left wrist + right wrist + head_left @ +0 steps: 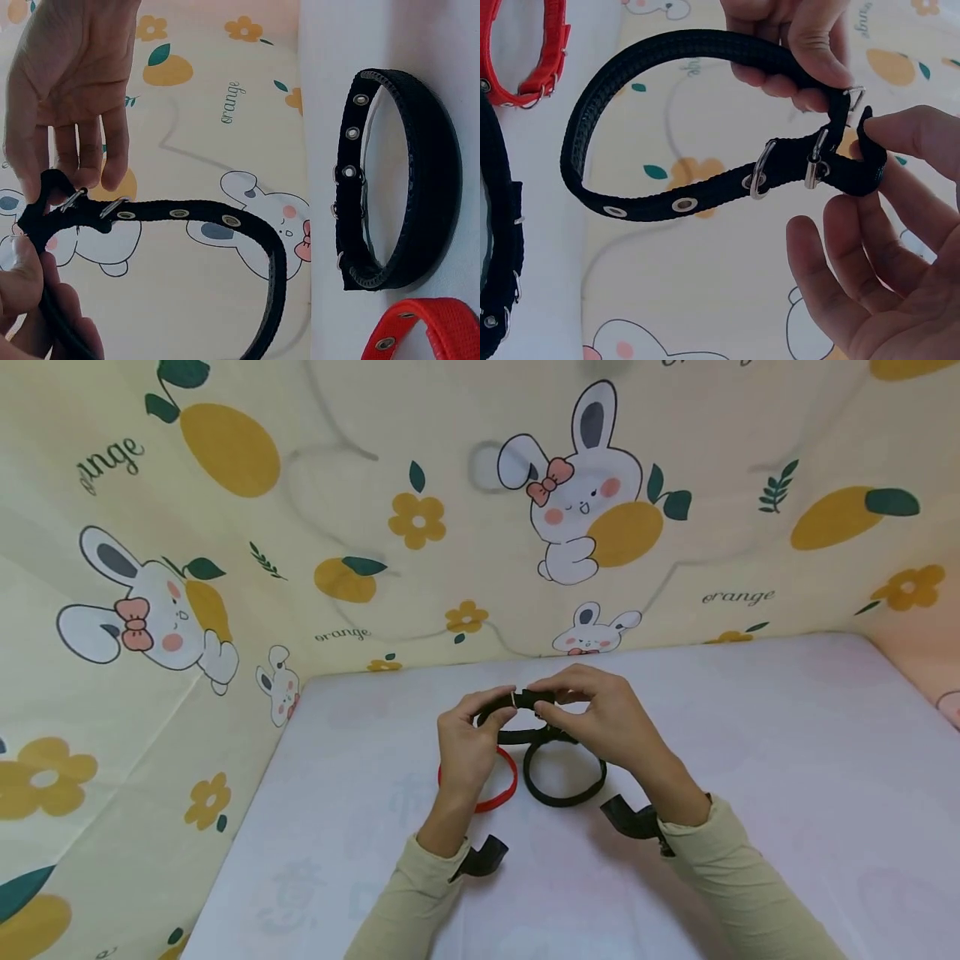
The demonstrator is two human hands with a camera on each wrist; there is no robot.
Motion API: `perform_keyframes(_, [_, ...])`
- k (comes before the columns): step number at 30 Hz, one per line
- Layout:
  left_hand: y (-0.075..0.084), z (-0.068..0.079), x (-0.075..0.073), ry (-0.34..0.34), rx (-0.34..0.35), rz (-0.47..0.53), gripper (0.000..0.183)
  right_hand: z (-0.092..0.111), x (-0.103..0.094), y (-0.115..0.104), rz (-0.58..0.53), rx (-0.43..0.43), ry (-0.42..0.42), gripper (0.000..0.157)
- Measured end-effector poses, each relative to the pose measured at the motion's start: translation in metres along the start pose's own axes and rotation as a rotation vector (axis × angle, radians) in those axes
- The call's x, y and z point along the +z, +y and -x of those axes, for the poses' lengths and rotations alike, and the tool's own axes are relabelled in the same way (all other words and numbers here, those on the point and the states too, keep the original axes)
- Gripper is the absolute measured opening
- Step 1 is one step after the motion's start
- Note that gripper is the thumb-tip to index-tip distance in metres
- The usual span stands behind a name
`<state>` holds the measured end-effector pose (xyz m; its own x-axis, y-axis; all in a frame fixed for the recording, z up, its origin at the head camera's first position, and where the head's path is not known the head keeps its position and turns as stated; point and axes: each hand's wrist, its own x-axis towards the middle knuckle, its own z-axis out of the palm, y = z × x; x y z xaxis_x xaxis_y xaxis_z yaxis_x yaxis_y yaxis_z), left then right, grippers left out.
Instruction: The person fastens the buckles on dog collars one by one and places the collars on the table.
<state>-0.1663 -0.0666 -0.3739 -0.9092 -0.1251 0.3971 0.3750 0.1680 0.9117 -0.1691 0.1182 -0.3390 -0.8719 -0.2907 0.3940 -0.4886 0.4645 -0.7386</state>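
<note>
A black collar with a metal buckle, a D-ring and eyelets is held up between both hands. My left hand grips one side of its band, thumb against fingers near the buckle end. My right hand pinches the strap's tip, which bends back in a small loop past the buckle in the right wrist view. Below them on the table lie a second black collar, standing on its edge, and a red collar, partly hidden behind my left hand.
The white-covered table meets a patterned cloth backdrop with rabbits and oranges behind and at the sides. A black curved piece sticks out from the left sleeve, and another black piece from the right one.
</note>
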Motion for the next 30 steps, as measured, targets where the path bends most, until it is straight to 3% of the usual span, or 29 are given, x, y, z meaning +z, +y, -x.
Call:
perform_keyframes(16, [0.0005,0.0005,-0.003,-0.023,0.061,0.014,0.022,-0.0005,0.0075,0.0019,0.064,-0.028,0.0,0.022])
perform_keyframes(24, [0.0004,-0.0004,-0.0028,-0.049,0.039,0.048,0.025,-0.0009,0.0082,0.0022,0.063,-0.038,0.008,0.026])
perform_keyframes(30, [-0.0015,-0.0039,-0.0049,-0.071,-0.039,0.071,0.027,-0.0014,0.0067,0.0071,0.09,0.03,-0.078,0.047])
